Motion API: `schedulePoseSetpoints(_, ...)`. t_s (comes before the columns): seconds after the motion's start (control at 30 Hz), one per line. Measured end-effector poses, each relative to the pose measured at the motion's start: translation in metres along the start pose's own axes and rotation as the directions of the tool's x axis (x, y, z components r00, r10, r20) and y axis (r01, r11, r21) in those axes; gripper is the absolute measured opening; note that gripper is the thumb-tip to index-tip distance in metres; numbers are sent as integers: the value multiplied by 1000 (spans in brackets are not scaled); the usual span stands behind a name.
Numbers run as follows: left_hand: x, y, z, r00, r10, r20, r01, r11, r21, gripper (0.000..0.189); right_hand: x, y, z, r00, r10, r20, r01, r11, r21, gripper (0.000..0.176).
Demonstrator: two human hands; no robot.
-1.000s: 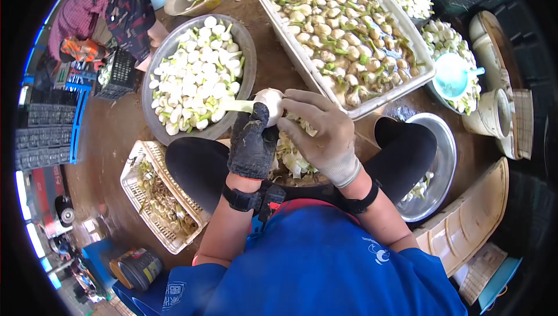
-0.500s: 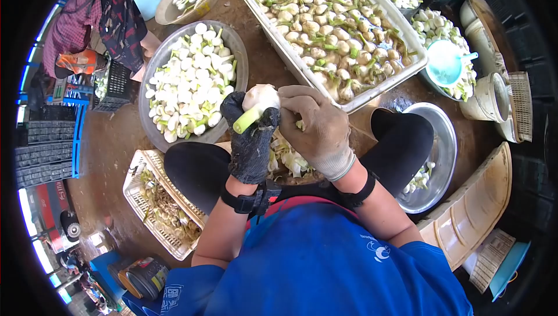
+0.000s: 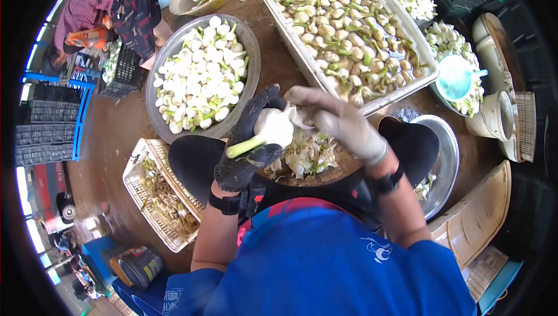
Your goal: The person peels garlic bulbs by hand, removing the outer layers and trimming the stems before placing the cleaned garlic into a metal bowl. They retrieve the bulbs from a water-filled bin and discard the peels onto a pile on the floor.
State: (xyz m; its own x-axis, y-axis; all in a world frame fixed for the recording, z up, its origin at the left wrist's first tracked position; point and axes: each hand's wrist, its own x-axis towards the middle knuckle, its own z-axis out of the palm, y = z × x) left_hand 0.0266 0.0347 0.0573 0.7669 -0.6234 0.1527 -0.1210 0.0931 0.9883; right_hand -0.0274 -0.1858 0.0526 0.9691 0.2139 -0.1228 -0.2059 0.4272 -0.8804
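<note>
My left hand (image 3: 247, 144), in a black glove, is closed around a white garlic bulb (image 3: 275, 126) whose cut green stem points to the lower left. To its right is my right hand (image 3: 349, 127) in a tan glove, smeared by motion. A pale strip of garlic skin (image 3: 300, 119) stretches from the bulb to the fingers of my right hand, which pinch it. Below both hands, a heap of garlic peelings (image 3: 308, 156) lies on the floor between my legs.
A grey basin (image 3: 253, 78) of peeled garlic stands ahead left. A white tub (image 3: 314, 75) of unpeeled bulbs in water is ahead. At right is a metal basin (image 3: 450, 159); at left, a cream basket (image 3: 136, 185) of scraps. Another person (image 3: 136, 11) works at upper left.
My right hand has moved right and away from the bulb, drawing a strip of skin off it. My left hand has lowered slightly with the bulb, which has turned.
</note>
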Motion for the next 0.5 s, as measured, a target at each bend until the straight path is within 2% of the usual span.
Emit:
schedulePoseSetpoints(0.07, 6, -3, 6, 996, 80, 44, -81, 996, 41, 96, -8, 19, 26, 968, -194, -160, 164, 970, -181, 44)
schedulePoseSetpoints(0.1, 14, -12, 9, 977, 207, 56, -213, 968, 130, 91, -6, 24, 33, 936, -235, -263, 200, 968, -154, 37)
schedulePoseSetpoints(0.13, 15, -19, 16, 977, 200, 78, -208, 971, 121, 91, -4, 27, 39, 890, -277, -363, 243, 960, -136, 30)
schedulePoseSetpoints(0.17, 18, -26, 22, 991, 128, -34, -120, 978, 168, 86, -1, 23, 44, 824, -367, -431, 332, 930, -158, 17)
schedulePoseSetpoints(0.2, 19, -33, 24, 986, 60, -155, -27, 978, 208, 82, -3, 22, 43, 817, -373, -440, 338, 928, -158, 17)
schedulePoseSetpoints(0.23, 19, -38, 20, 991, 30, -130, 34, 886, 462, 65, -4, 23, 42, 790, -461, -404, 386, 886, -257, 16)
schedulePoseSetpoints(0.27, 16, -41, 14, 974, -222, -52, 228, 952, 204, 56, -4, 23, 41, 763, -540, -355, 428, 834, -349, 16)
schedulePoseSetpoints(0.3, 20, -49, 13, 993, -121, -2, 112, 913, 393, 49, -6, 21, 44, 786, -562, -257, 436, 799, -414, 13)
schedulePoseSetpoints(0.33, 24, -58, 13, 997, -32, 69, -12, 829, 559, 41, -8, 18, 47, 789, -558, -255, 433, 801, -413, 13)
schedulePoseSetpoints(0.37, 20, -63, 11, 992, -17, 121, -64, 773, 631, 31, -12, 16, 50, 842, -420, -339, 355, 904, -238, 14)
schedulePoseSetpoints(0.4, 22, -52, 14, 993, -23, 116, -56, 777, 627, 31, -14, 13, 51, 881, -262, -393, 265, 963, -48, 16)
schedulePoseSetpoints(0.43, 24, -36, 21, 983, -183, -12, 165, 858, 487, 35, -12, 6, 43, 892, -161, -423, 231, 966, 120, 20)
schedulePoseSetpoints(0.47, 26, -21, 27, 929, -353, -106, 369, 876, 310, 40, -6, 6, 33, 906, -234, -352, 309, 935, 173, 25)
schedulePoseSetpoints(0.5, 24, -9, 34, 976, -178, -129, 218, 861, 460, 29, -7, 3, 28, 932, -194, -305, 248, 957, 151, 26)
